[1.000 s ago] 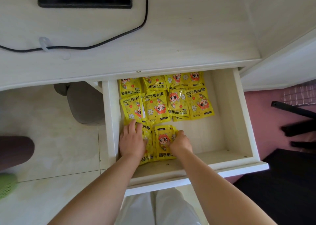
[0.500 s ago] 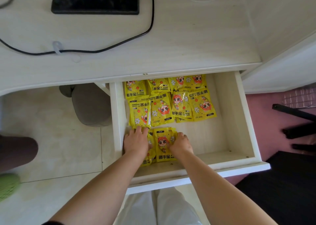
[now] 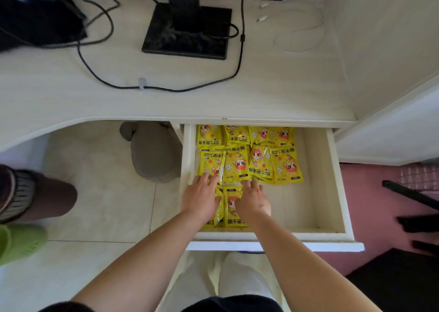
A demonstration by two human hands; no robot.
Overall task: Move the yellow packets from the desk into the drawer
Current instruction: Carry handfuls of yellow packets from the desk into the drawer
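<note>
The white drawer [image 3: 332, 188] stands pulled out under the desk. Several yellow hand-warmer packets [image 3: 261, 162] with an orange cartoon figure lie in two rows at its back left. Nearer the front left lie more yellow packets [image 3: 231, 207], side by side. My left hand [image 3: 202, 199] rests flat on the left ones, fingers spread and touching the row above. My right hand [image 3: 253, 200] lies flat on the right edge of the front packet, fingers apart. Neither hand grips anything. No packet is visible on the desk top [image 3: 273, 93].
A black monitor stand [image 3: 187, 30] and black cables [image 3: 152, 87] sit on the desk, with a thin white cable [image 3: 299, 29] at the back right. The drawer's right half is bare. A grey stool [image 3: 154, 152] stands under the desk; another person's foot [image 3: 21, 193] is at left.
The view has tilted up, showing more of the desk and the monitor stand. My right hand has opened flat and slid slightly forward over the front packets; my left hand stays pressed on them.
</note>
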